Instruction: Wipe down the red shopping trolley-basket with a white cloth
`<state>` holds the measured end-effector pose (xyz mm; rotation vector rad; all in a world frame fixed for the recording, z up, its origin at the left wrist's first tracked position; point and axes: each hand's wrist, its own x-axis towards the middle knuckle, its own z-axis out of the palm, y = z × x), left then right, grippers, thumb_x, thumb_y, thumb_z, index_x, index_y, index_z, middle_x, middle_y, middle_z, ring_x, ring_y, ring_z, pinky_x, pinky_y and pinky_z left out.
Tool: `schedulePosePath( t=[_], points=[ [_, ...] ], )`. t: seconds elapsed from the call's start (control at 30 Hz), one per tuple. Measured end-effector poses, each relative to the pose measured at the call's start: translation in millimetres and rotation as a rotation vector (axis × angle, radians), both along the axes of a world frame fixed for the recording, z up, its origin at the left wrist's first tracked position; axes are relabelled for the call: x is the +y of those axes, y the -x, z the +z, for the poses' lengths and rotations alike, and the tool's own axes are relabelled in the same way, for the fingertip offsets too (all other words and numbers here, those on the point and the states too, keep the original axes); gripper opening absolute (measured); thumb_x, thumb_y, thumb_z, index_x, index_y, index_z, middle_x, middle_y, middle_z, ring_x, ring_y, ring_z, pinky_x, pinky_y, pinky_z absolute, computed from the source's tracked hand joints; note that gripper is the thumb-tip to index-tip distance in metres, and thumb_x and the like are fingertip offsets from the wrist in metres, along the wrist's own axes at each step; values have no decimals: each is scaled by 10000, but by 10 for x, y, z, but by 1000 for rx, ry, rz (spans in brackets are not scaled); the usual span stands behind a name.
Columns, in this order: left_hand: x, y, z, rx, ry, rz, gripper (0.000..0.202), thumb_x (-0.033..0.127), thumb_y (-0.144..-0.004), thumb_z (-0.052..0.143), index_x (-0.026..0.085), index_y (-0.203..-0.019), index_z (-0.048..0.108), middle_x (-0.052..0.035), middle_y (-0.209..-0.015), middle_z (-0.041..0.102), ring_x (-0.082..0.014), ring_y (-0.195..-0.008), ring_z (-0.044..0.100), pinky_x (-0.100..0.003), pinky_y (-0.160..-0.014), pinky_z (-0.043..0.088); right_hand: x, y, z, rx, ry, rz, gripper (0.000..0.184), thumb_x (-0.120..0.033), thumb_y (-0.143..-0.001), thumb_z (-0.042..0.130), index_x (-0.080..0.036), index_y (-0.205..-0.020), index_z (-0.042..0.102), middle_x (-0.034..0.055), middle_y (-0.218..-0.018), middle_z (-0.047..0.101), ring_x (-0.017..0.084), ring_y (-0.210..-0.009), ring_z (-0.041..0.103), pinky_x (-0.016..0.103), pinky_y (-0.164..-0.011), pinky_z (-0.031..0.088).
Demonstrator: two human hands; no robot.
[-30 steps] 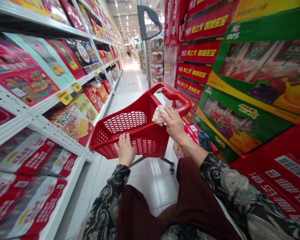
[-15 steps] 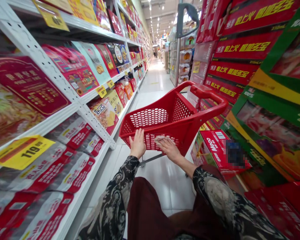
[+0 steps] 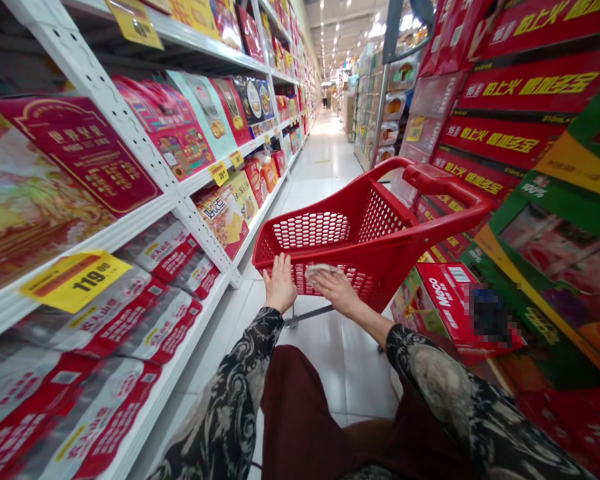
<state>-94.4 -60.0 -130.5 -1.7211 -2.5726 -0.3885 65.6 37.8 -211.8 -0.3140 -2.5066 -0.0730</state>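
The left hand (image 3: 280,285) lies open on the near rim of a red plastic shopping basket (image 3: 380,257), fingers spread and gripping nothing. The right hand (image 3: 339,292) sits palm down a little farther along the same rim, its fingers over a pale crumpled cloth (image 3: 319,270) and pinning it to the red plastic. It could be a tissue instead, and this view doesn't show how tightly the fingers close on it.

The cloth is at the near rim, well apart from the basket's long handle (image 3: 443,179), which has no hand on it. No wet streak or clean patch shows on the plastic, so the pictures don't tell which parts have been gone over and which are left.

The basket stands on the floor tiles (image 3: 330,360) on a metal frame (image 3: 307,315), with the person's patterned black sleeves (image 3: 253,373) and dark red trousers (image 3: 305,413) just behind it. To the left, white metal shelving (image 3: 105,100) holds boxed goods and a yellow price tag (image 3: 75,281). To the right, a red Meco carton (image 3: 445,300) lies near the basket, in front of stacked red cartons (image 3: 510,140)
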Motion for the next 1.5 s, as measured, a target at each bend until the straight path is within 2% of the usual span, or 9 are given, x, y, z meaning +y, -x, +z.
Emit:
schedulePosePath(
  t=[0.13,0.27,0.4,0.7,0.8,0.93,1.13,1.33,1.5],
  points=[
    [-54,-66,8,-295,-198,-31,633,38,-702,432,157,-1324,424,-99,-1487,304,-216,-1390,223,-492,-1141,142,-134,-53,-152,128,102,-17,317,-100,-878,473,-189,-1148,613,100,-1243,599,229,-1276,435,457,-991,432],
    [-70,-342,-154,-1155,-407,-2,318,259,-799,502,158,-1086,598,-88,-1164,625,-199,-1113,558,-360,-957,448,-389,-40,196,393,290,33,381,-94,-872,417,-185,-1204,579,112,-1309,540,206,-1317,378,432,-1069,365],
    [-53,-628,-276,-1887,-448,43,421,498,-725,613,140,-947,606,-39,-804,666,-163,-768,632,-281,-670,510,-640,5,513,603,569,2,470,-90,-825,407,-222,-1261,524,84,-1323,524,193,-1243,473,393,-1058,394],
    [-76,-645,-209,-2037,-556,143,264,233,-611,733,145,-800,572,33,-627,596,-80,-565,571,-203,-604,457,-674,-19,375,423,548,32,553,-269,-819,569,-200,-1347,419,128,-1423,397,247,-1324,363,448,-1073,357],
    [-115,-565,-250,-1836,-421,42,183,229,-693,649,143,-847,600,-19,-743,658,-112,-669,623,-245,-686,501,-615,6,312,449,481,29,482,-232,-870,506,-235,-1345,423,102,-1401,437,211,-1308,392,411,-1049,399],
    [-78,-78,-177,-996,-321,60,270,127,-753,528,145,-1008,614,-92,-1052,667,-201,-1008,616,-374,-931,467,-361,43,473,446,169,46,406,-119,-888,429,-262,-1252,538,69,-1400,449,220,-1352,313,460,-1073,352],
    [-1,715,-34,-597,-302,122,650,-4,-693,470,152,-1321,409,-113,-1515,225,-253,-1407,138,-506,-1148,43,105,266,741,429,-209,-98,288,-145,-893,494,-226,-1146,605,91,-1332,525,232,-1372,262,493,-1079,318],
    [-17,915,30,-132,-5,19,556,103,-795,377,193,-1343,380,-87,-1477,325,-269,-1319,327,-599,-1088,177,204,506,152,94,-239,63,246,-126,-883,499,-180,-1081,634,109,-1312,540,254,-1329,350,515,-1056,351],
    [-33,1064,155,-72,31,-31,578,101,-788,349,209,-1355,378,-70,-1384,466,-247,-1249,409,-530,-1075,246,63,494,-310,-151,-164,121,147,-149,-852,562,-165,-941,678,123,-1226,603,270,-1256,454,484,-979,438]
  ],
)
